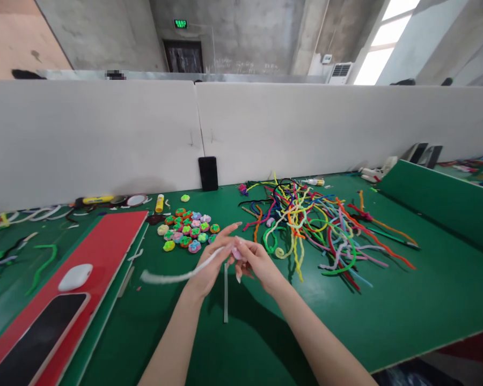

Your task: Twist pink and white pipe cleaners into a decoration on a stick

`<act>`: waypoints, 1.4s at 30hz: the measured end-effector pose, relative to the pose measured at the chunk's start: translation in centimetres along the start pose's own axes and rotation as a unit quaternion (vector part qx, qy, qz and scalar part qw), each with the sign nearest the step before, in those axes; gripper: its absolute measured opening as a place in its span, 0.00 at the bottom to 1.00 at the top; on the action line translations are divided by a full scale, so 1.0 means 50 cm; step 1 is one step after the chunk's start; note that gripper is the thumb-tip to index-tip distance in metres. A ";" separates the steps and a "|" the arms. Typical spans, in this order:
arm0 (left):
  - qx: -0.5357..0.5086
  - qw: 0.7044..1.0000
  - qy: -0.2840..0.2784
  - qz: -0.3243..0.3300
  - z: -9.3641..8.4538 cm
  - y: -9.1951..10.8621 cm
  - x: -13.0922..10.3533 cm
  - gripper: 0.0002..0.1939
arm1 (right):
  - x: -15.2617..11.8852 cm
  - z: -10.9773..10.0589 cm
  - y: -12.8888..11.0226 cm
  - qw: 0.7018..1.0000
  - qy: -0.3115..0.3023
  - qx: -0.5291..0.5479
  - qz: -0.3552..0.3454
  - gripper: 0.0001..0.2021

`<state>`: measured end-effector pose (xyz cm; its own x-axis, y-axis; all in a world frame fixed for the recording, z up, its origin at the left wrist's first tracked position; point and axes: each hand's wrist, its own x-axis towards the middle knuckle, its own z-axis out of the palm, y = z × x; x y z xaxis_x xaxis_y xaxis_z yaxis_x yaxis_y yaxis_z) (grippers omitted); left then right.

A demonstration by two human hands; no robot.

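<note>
My left hand (210,271) is closed on a white pipe cleaner (173,279), its loose end trailing out to the left and slightly blurred. Fingertips of my right hand (260,264) pinch a small pink-lilac fuzzy piece (236,253), right against the left fingers. Where the white pipe cleaner meets this piece is hidden by the fingers. Below the hands lies a thin translucent strip (226,300) on the green table. Just beyond the left hand sits a cluster of small flower-shaped fuzzy pieces (195,232) in several colours.
A tangled heap of coloured pipe cleaners (306,214) spreads to the right. On the left, a red board (104,246) bears a phone (40,343) and a white earbud case (75,277). A black phone (208,173) leans on the white partition (290,128).
</note>
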<state>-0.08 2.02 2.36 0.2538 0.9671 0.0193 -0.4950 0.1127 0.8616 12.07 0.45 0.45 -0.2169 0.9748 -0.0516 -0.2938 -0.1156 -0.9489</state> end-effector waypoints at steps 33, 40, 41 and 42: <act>0.333 0.920 -0.178 -0.104 -0.032 0.029 0.005 0.11 | -0.005 -0.031 0.005 0.902 0.050 -0.389 -0.179 0.13; 0.299 0.922 -0.194 -0.150 -0.049 0.018 0.007 0.13 | -0.010 -0.039 -0.006 0.855 0.001 -0.475 -0.209 0.14; 0.293 0.924 -0.192 -0.153 -0.052 0.015 0.009 0.12 | -0.010 -0.039 -0.004 0.857 -0.001 -0.473 -0.207 0.14; 0.286 0.927 -0.188 -0.156 -0.055 0.012 0.011 0.12 | -0.009 -0.038 -0.001 0.862 0.000 -0.464 -0.203 0.14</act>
<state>-2.53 3.24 1.51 0.6356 0.7476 -0.1926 0.1453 0.1291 0.9809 13.95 0.39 -0.05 -0.2706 0.8994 0.3433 0.5265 0.4368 -0.7294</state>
